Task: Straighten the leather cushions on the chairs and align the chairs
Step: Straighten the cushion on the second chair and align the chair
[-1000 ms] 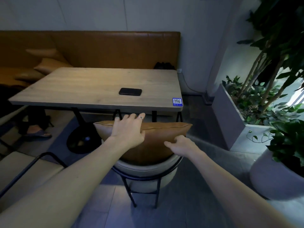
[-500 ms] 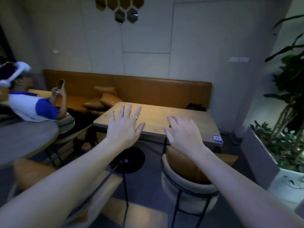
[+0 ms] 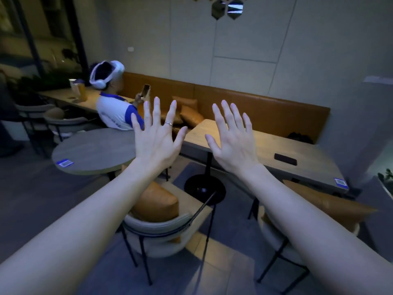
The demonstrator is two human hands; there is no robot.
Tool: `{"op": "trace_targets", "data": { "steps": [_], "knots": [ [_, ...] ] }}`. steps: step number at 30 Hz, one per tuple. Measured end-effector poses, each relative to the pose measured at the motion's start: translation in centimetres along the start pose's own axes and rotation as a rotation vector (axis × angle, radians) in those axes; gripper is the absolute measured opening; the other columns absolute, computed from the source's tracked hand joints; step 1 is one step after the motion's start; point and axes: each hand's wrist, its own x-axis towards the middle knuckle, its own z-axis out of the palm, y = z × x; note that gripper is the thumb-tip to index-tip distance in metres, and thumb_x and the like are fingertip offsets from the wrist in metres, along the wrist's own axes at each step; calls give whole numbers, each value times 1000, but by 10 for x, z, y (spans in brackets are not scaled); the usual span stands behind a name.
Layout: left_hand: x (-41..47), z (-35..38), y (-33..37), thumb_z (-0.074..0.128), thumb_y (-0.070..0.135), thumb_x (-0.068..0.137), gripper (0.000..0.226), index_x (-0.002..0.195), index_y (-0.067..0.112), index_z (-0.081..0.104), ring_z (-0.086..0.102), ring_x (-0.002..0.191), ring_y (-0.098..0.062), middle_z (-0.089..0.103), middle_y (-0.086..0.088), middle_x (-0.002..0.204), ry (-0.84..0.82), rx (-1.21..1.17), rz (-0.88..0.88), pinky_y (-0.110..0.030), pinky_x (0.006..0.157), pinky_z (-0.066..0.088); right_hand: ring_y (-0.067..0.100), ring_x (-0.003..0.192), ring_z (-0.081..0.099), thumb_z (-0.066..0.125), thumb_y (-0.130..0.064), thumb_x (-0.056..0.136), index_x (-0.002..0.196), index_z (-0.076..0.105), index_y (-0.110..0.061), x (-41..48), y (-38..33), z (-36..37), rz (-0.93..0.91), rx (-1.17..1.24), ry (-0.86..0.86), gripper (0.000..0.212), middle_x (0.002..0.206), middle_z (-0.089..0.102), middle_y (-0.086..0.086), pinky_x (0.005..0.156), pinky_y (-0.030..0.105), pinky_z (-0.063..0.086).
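My left hand and my right hand are raised in mid-air with fingers spread, holding nothing. Below my left forearm stands a cream chair with a black frame, and a tan leather cushion leans against its backrest. Under my right forearm a second chair carries another tan cushion, which stands upright; my arm hides part of it. Both hands are well above and apart from the chairs.
A long wooden table with a dark phone stands behind the chairs, before a tan bench with loose cushions. A round table is at left. A seated person holds a phone.
My hands let go of the cushion and rose with fingers spread. The view swung left and up, and the left chair and round table came into sight.
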Motion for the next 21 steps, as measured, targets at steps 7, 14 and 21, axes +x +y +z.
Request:
{"op": "trace_targets", "data": {
  "steps": [7,14,21],
  "knots": [
    [22,9,-60,16,66,95,72,158,34,9,3,151,-36,7,-13,167,-22,45,-5,-63,114,5,35,161,25,43,-52,105,166,29,-18,45,-39,42,-5,32,37,71,173,30,13,127,56,21],
    [79,54,-102,15,67,94,72,158,35,7,4,151,-35,9,-11,167,-96,56,-32,-66,113,9,35,161,23,41,-53,105,167,28,-20,88,-47,114,89,94,15,72,175,28,12,127,58,20],
    [130,137,-145,37,64,91,81,157,36,-1,3,151,-36,3,-11,167,-280,42,-14,-70,111,14,37,161,23,42,-55,103,168,25,-20,118,-54,211,188,115,-98,75,175,25,14,126,62,22]
  ]
}}
